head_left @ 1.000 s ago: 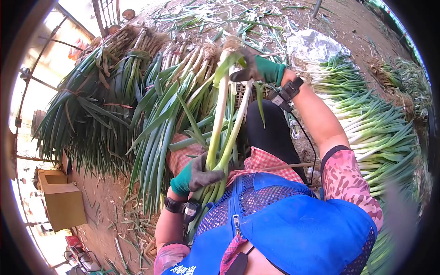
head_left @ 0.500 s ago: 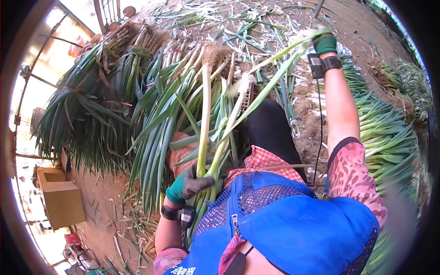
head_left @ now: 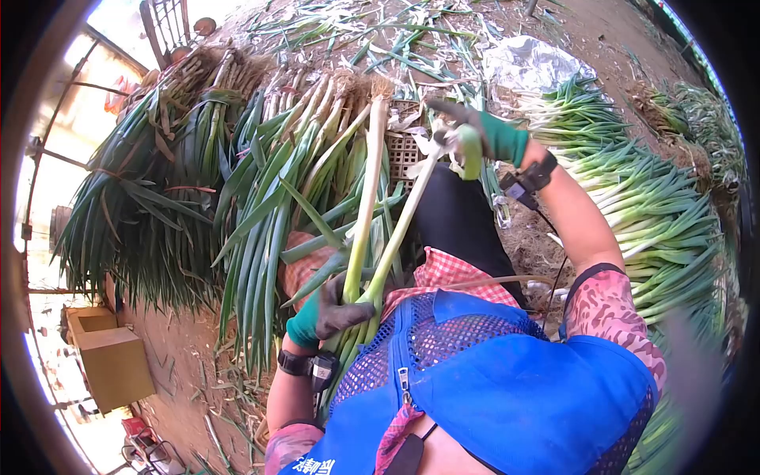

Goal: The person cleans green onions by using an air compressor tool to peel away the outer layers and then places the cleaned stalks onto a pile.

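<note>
My left hand point(head_left: 336, 313), in a dark glove with a green cuff, is closed around long green onions at my lap. One green onion point(head_left: 369, 190) stands up from it with its roots on. Beside it leans a second, whiter green onion point(head_left: 408, 202), its top end reaching my right hand point(head_left: 479, 136). That gloved hand has a finger stretched out to the left and the pale green thumb pointing down, apart from each other. A fingertip seems to touch the stalk's end; blur hides the exact contact.
Untrimmed green onions point(head_left: 166, 174) are heaped at the left, and cleaned green onions point(head_left: 633, 214) lie in a long row at the right. A plastic crate point(head_left: 402, 154) sits ahead of my knee. White sheeting point(head_left: 534, 63) and scattered leaf scraps point(head_left: 380, 36) cover the ground; a cardboard box point(head_left: 111, 360) stands lower left.
My right hand has come down and left from far out, where it was pulling a long leaf, to the stalk's top end. The pulled leaf is off the stalk. My left hand stays put.
</note>
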Available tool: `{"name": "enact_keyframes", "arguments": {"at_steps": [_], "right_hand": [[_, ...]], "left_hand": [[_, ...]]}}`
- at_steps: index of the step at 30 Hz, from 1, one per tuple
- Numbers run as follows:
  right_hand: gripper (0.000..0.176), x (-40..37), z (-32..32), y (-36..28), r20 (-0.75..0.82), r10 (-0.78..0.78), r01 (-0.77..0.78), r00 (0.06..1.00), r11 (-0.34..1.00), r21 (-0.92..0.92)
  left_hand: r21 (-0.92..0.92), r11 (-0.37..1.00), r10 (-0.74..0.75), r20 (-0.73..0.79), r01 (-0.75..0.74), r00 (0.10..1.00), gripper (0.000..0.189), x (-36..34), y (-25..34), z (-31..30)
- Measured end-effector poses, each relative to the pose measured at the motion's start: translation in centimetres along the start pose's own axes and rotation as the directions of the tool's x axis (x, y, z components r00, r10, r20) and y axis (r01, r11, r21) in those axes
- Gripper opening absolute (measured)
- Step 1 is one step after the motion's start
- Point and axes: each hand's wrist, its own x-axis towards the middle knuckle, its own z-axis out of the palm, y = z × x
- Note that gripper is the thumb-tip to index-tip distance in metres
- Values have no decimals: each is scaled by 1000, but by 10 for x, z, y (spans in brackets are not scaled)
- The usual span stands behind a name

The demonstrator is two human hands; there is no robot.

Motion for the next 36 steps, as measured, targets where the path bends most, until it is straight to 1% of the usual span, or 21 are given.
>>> {"name": "enact_keyframes", "arguments": {"at_steps": [1,3,4,6,8,10,11,14,16,19,20,21,22,23,25,27,29,30,32,33,36], "right_hand": [[70,7,15,2,54,-145,155,988,938,-310],[58,19,26,-1,123,204,-124,971,874,-470],[44,25,30,24,-17,89,-84,996,838,-539],[30,25,16,-9,-357,185,-356,915,787,-505],[23,36,-35,77,-640,-34,-275,768,884,-377],[22,20,-94,129,-805,-144,-342,576,851,-398],[21,-4,-102,93,-866,-46,-544,498,762,-353],[28,-77,-158,152,-952,74,-615,298,777,-132],[28,-117,-149,162,-870,297,-736,392,669,-104],[19,-171,-71,158,-412,582,-671,701,340,-660],[25,-187,-43,149,-226,707,-652,671,416,-634],[38,-191,-17,136,-235,789,-773,568,413,-482],[44,-206,0,168,-286,637,-667,715,500,-552],[35,-197,14,150,-411,629,-751,659,574,-325],[33,-172,22,139,-450,625,-561,638,778,283],[39,-140,18,96,-357,296,-454,886,713,-534],[43,-95,23,95,-333,142,-142,932,990,27],[42,-74,29,85,-338,56,51,940,952,302],[38,-33,48,52,-381,-50,235,923,858,457],[37,-16,55,48,-385,-75,238,920,886,397],[31,23,54,41,-477,298,-180,827,944,277]], "left_hand": [[-2,1000,8,9,-8,1000,58,0,-1,1],[-9,1000,28,23,-28,999,57,-1,-3,2],[34,998,43,15,-44,999,57,-3,-2,0],[18,998,65,-22,-65,998,58,-7,-13,-3],[-76,996,-49,-92,42,995,61,-16,-5,2],[-51,999,-14,-106,8,994,62,-21,-16,-4],[-41,999,7,-112,-11,994,62,-22,-22,-6],[-36,996,72,-106,-76,992,57,-23,-39,-15],[-118,991,45,-152,-63,987,54,-20,-52,-23],[-166,986,-29,-132,6,991,49,-16,-47,-29],[-148,989,-2,-124,-17,992,49,-14,-48,-30],[-130,991,26,-116,-41,993,49,-10,-49,-30],[-127,991,36,-110,-50,993,49,-8,-46,-29],[-124,991,46,-104,-58,994,49,-6,-40,-26],[-109,992,54,-92,-64,994,49,-5,-29,-19],[-80,995,60,-79,-67,995,49,-5,-18,-12],[-126,991,35,-29,-39,999,51,-4,-13,-7],[-120,993,23,7,-22,1000,51,-1,-16,-7],[-88,996,-3,38,7,999,53,1,-22,-7],[-98,995,0,40,4,999,53,1,-26,-6],[-125,992,-24,45,29,999,53,-4,-30,-4]]}}
